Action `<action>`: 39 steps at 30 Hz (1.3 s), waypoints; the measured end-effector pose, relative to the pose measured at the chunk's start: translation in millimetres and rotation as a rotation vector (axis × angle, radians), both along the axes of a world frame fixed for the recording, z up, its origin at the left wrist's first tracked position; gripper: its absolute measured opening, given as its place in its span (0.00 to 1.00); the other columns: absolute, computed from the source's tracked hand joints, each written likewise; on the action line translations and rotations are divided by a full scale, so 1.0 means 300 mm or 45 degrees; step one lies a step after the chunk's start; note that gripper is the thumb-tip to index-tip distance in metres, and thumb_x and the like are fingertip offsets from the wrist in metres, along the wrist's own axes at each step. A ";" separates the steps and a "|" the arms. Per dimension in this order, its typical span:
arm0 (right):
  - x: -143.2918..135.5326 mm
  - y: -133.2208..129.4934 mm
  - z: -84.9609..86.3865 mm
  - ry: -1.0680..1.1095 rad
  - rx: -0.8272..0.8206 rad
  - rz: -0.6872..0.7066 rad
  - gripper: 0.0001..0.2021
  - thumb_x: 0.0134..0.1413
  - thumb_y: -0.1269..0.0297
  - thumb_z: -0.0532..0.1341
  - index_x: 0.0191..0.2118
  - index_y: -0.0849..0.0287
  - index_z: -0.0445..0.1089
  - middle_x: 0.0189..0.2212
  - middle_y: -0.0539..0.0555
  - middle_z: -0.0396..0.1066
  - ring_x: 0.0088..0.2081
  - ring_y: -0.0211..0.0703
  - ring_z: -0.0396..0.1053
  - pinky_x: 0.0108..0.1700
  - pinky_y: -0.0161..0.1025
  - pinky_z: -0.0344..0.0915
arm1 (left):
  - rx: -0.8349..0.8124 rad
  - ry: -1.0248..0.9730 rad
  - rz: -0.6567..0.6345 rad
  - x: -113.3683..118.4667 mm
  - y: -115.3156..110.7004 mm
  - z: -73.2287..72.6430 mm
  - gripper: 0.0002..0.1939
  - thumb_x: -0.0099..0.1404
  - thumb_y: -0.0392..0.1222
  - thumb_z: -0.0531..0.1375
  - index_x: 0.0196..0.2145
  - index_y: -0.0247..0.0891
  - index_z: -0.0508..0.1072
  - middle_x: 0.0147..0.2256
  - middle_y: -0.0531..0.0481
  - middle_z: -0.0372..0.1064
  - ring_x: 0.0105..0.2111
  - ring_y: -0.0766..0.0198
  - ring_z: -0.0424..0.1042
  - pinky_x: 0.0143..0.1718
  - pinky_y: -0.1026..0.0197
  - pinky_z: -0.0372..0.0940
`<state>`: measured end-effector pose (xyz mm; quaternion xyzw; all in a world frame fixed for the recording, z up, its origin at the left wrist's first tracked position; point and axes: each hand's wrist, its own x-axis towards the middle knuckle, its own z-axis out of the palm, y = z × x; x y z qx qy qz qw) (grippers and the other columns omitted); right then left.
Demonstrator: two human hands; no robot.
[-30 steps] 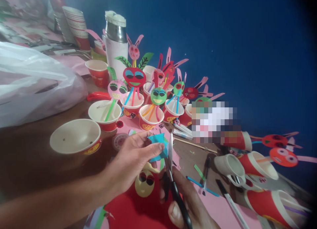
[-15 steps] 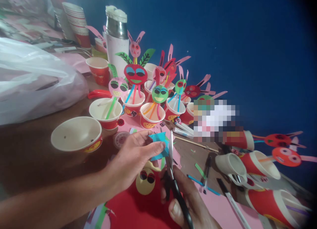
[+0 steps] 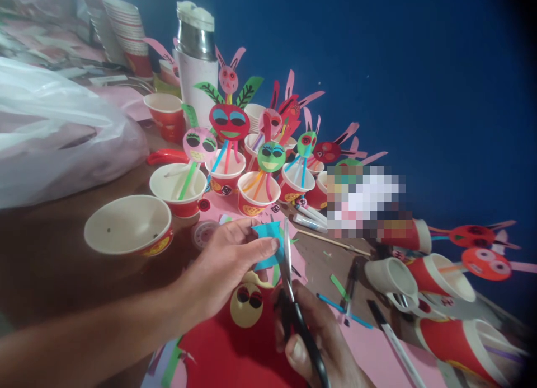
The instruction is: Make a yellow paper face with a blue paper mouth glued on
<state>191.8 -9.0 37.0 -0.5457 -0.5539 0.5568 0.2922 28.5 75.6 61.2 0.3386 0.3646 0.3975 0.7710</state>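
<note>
My left hand [image 3: 235,248] pinches a small piece of blue paper [image 3: 267,247] between thumb and fingers. In my right hand [image 3: 312,335] is a pair of scissors [image 3: 300,326] with black handles, the fingers wrapped through the grips. The metal blades point up along the right edge of the blue paper; whether they touch it I cannot tell. Below the hands, a yellow paper circle [image 3: 246,308] with dark eyes lies on a sheet of red paper [image 3: 230,357].
Paper cups with paper faces on strips, such as the green face [image 3: 271,157], stand behind my hands. A bowl-shaped cup [image 3: 128,225] and a plastic bag [image 3: 62,136] are at left. A mug [image 3: 390,281], marker [image 3: 396,343] and tipped cups lie right. A thermos [image 3: 196,63] stands behind.
Both hands hold nearly the same place. The scissor blades look slightly more closed beside the blue paper, and the view has shifted a little.
</note>
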 end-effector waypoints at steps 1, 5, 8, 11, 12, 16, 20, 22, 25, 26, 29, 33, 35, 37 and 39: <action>-0.001 0.001 -0.002 0.002 -0.006 0.002 0.29 0.45 0.37 0.57 0.44 0.57 0.66 0.24 0.51 0.63 0.25 0.40 0.62 0.27 0.35 0.61 | -0.003 -0.009 0.001 -0.001 0.001 0.000 0.04 0.55 0.36 0.61 0.27 0.33 0.70 0.22 0.54 0.65 0.20 0.72 0.63 0.20 0.70 0.60; -0.007 0.006 -0.005 0.009 -0.020 0.013 0.29 0.44 0.36 0.56 0.42 0.58 0.65 0.22 0.49 0.60 0.23 0.37 0.58 0.24 0.34 0.59 | -0.011 -0.043 -0.003 -0.002 0.005 -0.001 0.04 0.55 0.36 0.61 0.25 0.33 0.70 0.21 0.55 0.64 0.19 0.73 0.63 0.19 0.72 0.59; -0.011 0.010 -0.002 0.015 -0.024 0.023 0.28 0.43 0.35 0.56 0.38 0.58 0.65 0.20 0.48 0.58 0.22 0.36 0.56 0.23 0.34 0.57 | -0.031 -0.058 -0.011 -0.003 0.006 -0.001 0.04 0.56 0.36 0.61 0.26 0.33 0.70 0.22 0.55 0.64 0.20 0.73 0.63 0.19 0.72 0.59; -0.015 0.013 0.003 0.018 -0.028 0.023 0.27 0.43 0.36 0.56 0.35 0.57 0.65 0.20 0.48 0.58 0.21 0.36 0.55 0.23 0.34 0.56 | -0.035 -0.049 -0.022 -0.004 0.006 -0.005 0.04 0.56 0.37 0.61 0.27 0.33 0.71 0.23 0.54 0.65 0.20 0.73 0.64 0.20 0.72 0.60; -0.015 0.013 0.004 0.017 -0.030 0.020 0.26 0.43 0.36 0.56 0.34 0.57 0.65 0.20 0.48 0.58 0.21 0.36 0.55 0.23 0.34 0.56 | -0.036 -0.038 -0.018 -0.005 0.006 -0.007 0.04 0.56 0.37 0.61 0.27 0.33 0.71 0.23 0.54 0.65 0.20 0.73 0.64 0.20 0.71 0.60; -0.016 0.012 0.005 0.015 -0.040 0.004 0.26 0.43 0.36 0.56 0.33 0.57 0.65 0.19 0.48 0.59 0.20 0.36 0.56 0.22 0.34 0.55 | -0.030 0.003 -0.006 -0.006 0.006 -0.016 0.06 0.56 0.38 0.61 0.26 0.34 0.69 0.22 0.54 0.65 0.19 0.72 0.64 0.19 0.71 0.59; -0.015 0.010 -0.001 0.016 -0.043 -0.011 0.26 0.43 0.36 0.57 0.32 0.57 0.65 0.18 0.48 0.60 0.20 0.36 0.56 0.22 0.34 0.56 | -0.033 0.023 -0.007 -0.006 0.007 -0.015 0.06 0.56 0.39 0.61 0.26 0.34 0.69 0.22 0.55 0.65 0.19 0.72 0.64 0.19 0.71 0.59; -0.014 0.008 -0.004 0.019 -0.047 -0.019 0.26 0.42 0.36 0.58 0.32 0.57 0.66 0.18 0.48 0.60 0.20 0.36 0.56 0.22 0.34 0.55 | -0.033 0.025 -0.012 -0.006 0.007 -0.012 0.06 0.56 0.38 0.61 0.26 0.34 0.69 0.22 0.54 0.65 0.19 0.72 0.64 0.19 0.71 0.58; -0.012 0.004 -0.008 0.024 -0.058 -0.032 0.26 0.42 0.36 0.58 0.34 0.57 0.67 0.18 0.48 0.59 0.19 0.36 0.57 0.21 0.33 0.56 | -0.010 0.004 -0.019 -0.007 0.006 -0.009 0.05 0.57 0.38 0.61 0.27 0.33 0.70 0.23 0.54 0.66 0.19 0.72 0.64 0.19 0.71 0.59; -0.012 0.003 -0.009 0.026 -0.061 -0.036 0.26 0.42 0.36 0.58 0.35 0.57 0.67 0.18 0.48 0.60 0.19 0.36 0.57 0.21 0.33 0.56 | -0.001 -0.001 -0.021 -0.008 0.005 -0.010 0.05 0.57 0.38 0.61 0.27 0.33 0.70 0.23 0.53 0.66 0.19 0.72 0.64 0.19 0.71 0.59; -0.010 -0.001 -0.014 0.032 -0.070 -0.049 0.26 0.42 0.37 0.59 0.36 0.57 0.68 0.19 0.49 0.61 0.20 0.37 0.59 0.21 0.33 0.58 | 0.019 -0.001 -0.020 -0.010 0.002 -0.014 0.05 0.57 0.38 0.61 0.27 0.33 0.70 0.23 0.54 0.65 0.19 0.72 0.64 0.20 0.70 0.61; -0.009 -0.004 -0.020 0.041 -0.091 -0.063 0.26 0.42 0.38 0.60 0.38 0.57 0.68 0.19 0.49 0.62 0.19 0.37 0.60 0.21 0.34 0.58 | 0.026 0.015 -0.026 -0.009 0.003 -0.018 0.05 0.58 0.39 0.60 0.27 0.33 0.70 0.23 0.54 0.65 0.20 0.72 0.64 0.20 0.70 0.61; -0.008 -0.006 -0.022 0.045 -0.099 -0.070 0.26 0.42 0.38 0.60 0.39 0.57 0.67 0.20 0.49 0.62 0.19 0.37 0.60 0.20 0.34 0.58 | 0.033 0.031 -0.029 -0.007 0.006 -0.017 0.05 0.58 0.38 0.60 0.28 0.33 0.70 0.24 0.53 0.66 0.20 0.72 0.64 0.20 0.70 0.60; -0.007 -0.007 -0.024 0.047 -0.106 -0.078 0.26 0.42 0.39 0.60 0.39 0.57 0.67 0.20 0.49 0.62 0.19 0.37 0.60 0.20 0.34 0.58 | 0.038 0.048 -0.031 -0.006 0.007 -0.016 0.05 0.58 0.38 0.59 0.28 0.34 0.70 0.23 0.53 0.66 0.20 0.72 0.64 0.20 0.69 0.60; -0.006 -0.009 -0.026 0.049 -0.111 -0.088 0.26 0.42 0.39 0.60 0.39 0.56 0.67 0.20 0.49 0.62 0.18 0.37 0.60 0.20 0.34 0.58 | 0.042 0.055 -0.030 -0.006 0.006 -0.017 0.06 0.58 0.39 0.59 0.28 0.34 0.69 0.23 0.53 0.65 0.20 0.71 0.64 0.20 0.68 0.60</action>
